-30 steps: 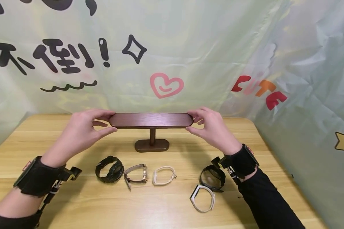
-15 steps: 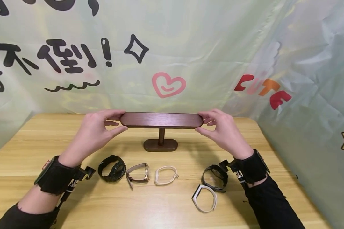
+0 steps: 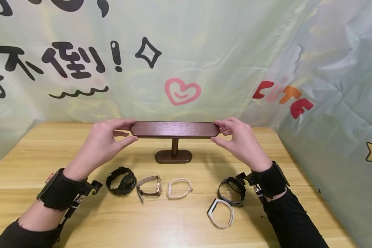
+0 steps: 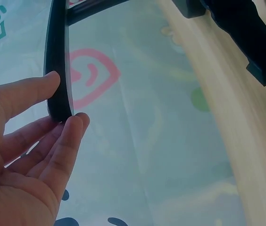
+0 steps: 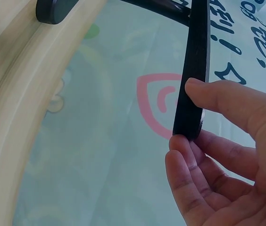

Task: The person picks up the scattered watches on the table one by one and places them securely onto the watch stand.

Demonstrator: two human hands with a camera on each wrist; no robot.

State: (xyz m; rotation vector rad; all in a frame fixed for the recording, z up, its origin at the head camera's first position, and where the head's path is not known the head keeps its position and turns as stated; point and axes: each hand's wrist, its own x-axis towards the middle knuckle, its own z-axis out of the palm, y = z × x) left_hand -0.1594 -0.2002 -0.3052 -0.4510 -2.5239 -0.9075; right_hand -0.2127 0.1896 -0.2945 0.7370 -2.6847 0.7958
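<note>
A dark brown wooden T-bar display stand [image 3: 175, 129] stands upright near the back of the table, its oval base apparently on the tabletop. My left hand [image 3: 106, 141] pinches the left end of the crossbar [image 4: 57, 56] between thumb and fingers. At the opposite end, my right hand [image 3: 238, 137] grips the bar [image 5: 192, 56] the same way. In front of the stand lie a black chunky watch [image 3: 121, 181], a watch with a thin brown strap [image 3: 150, 187] and a white bracelet-like band [image 3: 179, 188]. Below the right wrist are a black watch [image 3: 231, 191] and a white fitness band [image 3: 220, 213].
The wooden table [image 3: 161, 227] ends at the back against a pale printed cloth [image 3: 223, 44] with lettering and a pink heart. The cloth also runs along the right side. Both wrists wear black straps with small camera mounts.
Both hands shifted the stand to the right past the watches over the first half second, and the view turned slightly. Since then the hands and stand have stayed almost still, with the same grip.
</note>
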